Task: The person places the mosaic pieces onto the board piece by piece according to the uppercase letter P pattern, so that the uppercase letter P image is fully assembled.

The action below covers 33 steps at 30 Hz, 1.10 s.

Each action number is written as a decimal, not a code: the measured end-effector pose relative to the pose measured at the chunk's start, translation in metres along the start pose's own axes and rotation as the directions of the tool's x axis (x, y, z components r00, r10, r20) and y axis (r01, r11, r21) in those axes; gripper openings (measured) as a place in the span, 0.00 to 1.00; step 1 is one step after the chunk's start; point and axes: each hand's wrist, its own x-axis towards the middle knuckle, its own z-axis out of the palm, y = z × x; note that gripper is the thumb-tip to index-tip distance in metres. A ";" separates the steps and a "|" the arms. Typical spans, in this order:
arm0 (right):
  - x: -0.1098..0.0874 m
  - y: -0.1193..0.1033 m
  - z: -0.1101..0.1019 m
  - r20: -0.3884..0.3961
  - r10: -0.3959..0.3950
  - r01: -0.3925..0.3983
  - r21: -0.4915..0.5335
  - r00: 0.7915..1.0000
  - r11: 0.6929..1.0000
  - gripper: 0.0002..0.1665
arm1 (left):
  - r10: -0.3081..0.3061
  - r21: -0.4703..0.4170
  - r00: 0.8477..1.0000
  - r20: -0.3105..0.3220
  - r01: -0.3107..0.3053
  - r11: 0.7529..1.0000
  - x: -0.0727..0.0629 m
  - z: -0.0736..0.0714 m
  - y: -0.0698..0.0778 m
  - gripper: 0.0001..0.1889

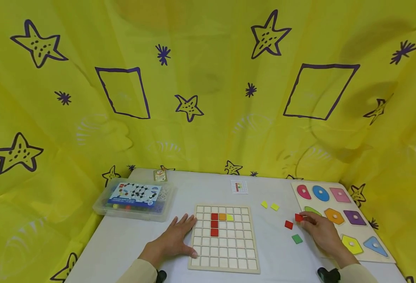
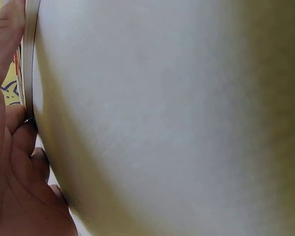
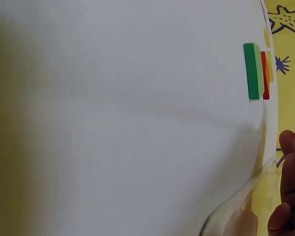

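Observation:
My left hand [image 1: 174, 239] lies spread at the left edge of the wooden grid board [image 1: 224, 266]. Its thumb and fingertips touch the frame, seen edge-on in the left wrist view. Three red tiles [image 1: 214, 224] form a column on the board, with an orange tile [image 1: 222, 216] and a yellow piece [image 1: 230, 217] in a row beside the top one. To the right, my right hand [image 1: 321, 232] pinches a red square tile [image 1: 298, 217] between thumb and fingers. Close to it on the table lie another red tile [image 1: 288, 225] and a green tile [image 1: 297, 239].
Two yellow pieces [image 1: 269, 205] lie right of the board, and a small pattern card [image 1: 239, 187] lies behind it. A shape puzzle board [image 1: 370, 255] reaches under my right hand's side. At left stand a clear plastic case [image 1: 137, 198] and a small card [image 1: 160, 175]. Yellow curtain [image 1: 208, 137] hangs around the table.

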 end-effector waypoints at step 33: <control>0.011 -0.070 0.051 -0.142 0.094 -0.034 0.378 0.985 0.925 0.21 | -0.019 0.037 1.000 0.006 0.019 0.999 0.007 -0.005 0.008 0.62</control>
